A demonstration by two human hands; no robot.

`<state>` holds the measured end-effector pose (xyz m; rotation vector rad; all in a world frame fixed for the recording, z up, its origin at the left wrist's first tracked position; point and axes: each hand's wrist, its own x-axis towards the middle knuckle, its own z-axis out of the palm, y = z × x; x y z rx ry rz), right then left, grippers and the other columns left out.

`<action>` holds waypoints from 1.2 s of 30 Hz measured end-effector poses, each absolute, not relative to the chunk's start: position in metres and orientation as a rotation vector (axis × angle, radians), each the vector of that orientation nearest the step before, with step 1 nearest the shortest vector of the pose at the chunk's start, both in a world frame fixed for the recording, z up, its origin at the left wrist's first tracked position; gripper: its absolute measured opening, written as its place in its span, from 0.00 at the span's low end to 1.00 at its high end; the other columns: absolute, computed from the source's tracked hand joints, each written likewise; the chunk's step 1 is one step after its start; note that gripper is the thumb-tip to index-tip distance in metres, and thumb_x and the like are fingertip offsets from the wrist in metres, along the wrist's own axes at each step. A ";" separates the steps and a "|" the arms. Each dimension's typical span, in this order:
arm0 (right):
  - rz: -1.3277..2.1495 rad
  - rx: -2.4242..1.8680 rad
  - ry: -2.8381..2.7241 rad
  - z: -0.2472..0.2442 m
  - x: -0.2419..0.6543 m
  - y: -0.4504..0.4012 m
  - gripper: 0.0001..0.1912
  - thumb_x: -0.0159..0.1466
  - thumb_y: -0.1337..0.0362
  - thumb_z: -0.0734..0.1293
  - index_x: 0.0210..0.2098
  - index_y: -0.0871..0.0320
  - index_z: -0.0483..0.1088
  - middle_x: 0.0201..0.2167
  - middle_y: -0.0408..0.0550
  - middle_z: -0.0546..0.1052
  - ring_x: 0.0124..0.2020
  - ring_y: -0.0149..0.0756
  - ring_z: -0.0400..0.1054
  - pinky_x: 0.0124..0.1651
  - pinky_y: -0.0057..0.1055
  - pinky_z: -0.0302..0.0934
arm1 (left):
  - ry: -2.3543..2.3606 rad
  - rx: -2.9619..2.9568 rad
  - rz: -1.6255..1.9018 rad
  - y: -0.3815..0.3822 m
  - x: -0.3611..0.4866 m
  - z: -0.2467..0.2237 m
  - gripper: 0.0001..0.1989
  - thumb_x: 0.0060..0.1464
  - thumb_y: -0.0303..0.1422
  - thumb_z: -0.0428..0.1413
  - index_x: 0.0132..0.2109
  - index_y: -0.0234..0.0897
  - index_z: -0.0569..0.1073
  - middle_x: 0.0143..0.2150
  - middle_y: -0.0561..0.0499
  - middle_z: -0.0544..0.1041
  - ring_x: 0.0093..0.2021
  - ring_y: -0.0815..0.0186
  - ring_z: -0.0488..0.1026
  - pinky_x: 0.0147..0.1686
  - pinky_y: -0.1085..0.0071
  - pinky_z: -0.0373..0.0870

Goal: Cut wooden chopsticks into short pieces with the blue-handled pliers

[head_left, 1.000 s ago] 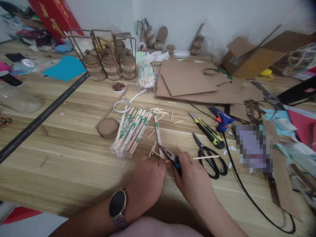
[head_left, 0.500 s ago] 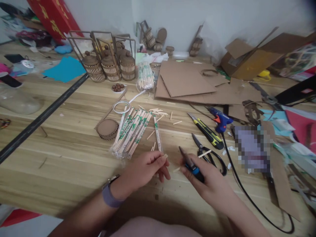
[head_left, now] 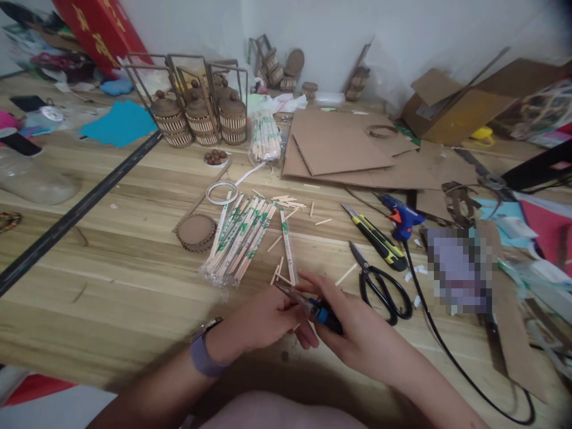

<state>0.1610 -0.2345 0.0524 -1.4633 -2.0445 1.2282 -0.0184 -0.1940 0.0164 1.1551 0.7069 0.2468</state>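
At the lower centre of the frame, the person's right hand (head_left: 357, 336) is wrapping around a pair of needle-nose pliers (head_left: 329, 318) with blue-and-black handles, and the metal nose is pointing up and left. The left hand (head_left: 261, 319) is meeting it there, its thumb and upper fingers gathering narrowly behind the pliers while the lower fingers are hanging loose; I cannot tell whether it is pinching anything. A watch (head_left: 203, 356) on a mauve strap is circling the left wrist. Just above the hands, paper-wrapped chopsticks (head_left: 245, 238) are lying slantwise in a plastic bag, and one wrapped pair (head_left: 286, 244) is lying apart to their right. Short wooden stick pieces (head_left: 288, 202) are scattering around it, and a longer bare piece (head_left: 345, 274) is lying right of centre, near black-handled scissors (head_left: 379, 292). Beyond those, a yellow-and-black utility knife (head_left: 378, 239) and a blue glue gun (head_left: 404, 221) are resting on the wooden table (head_left: 111, 322). Left of the chopsticks, a round cardboard piece (head_left: 195, 231) is lying flat, while small tiered baskets (head_left: 179, 130) are standing at the upper left.
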 end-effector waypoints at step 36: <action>1.238 -1.845 -1.622 0.054 0.174 -0.264 0.13 0.63 0.53 0.64 0.38 0.54 0.72 0.32 0.46 0.75 0.35 0.40 0.70 0.40 0.33 0.66 | 0.849 1.049 0.524 -0.199 -0.016 0.021 0.15 0.60 0.44 0.52 0.36 0.35 0.71 0.28 0.50 0.79 0.30 0.66 0.76 0.33 0.71 0.65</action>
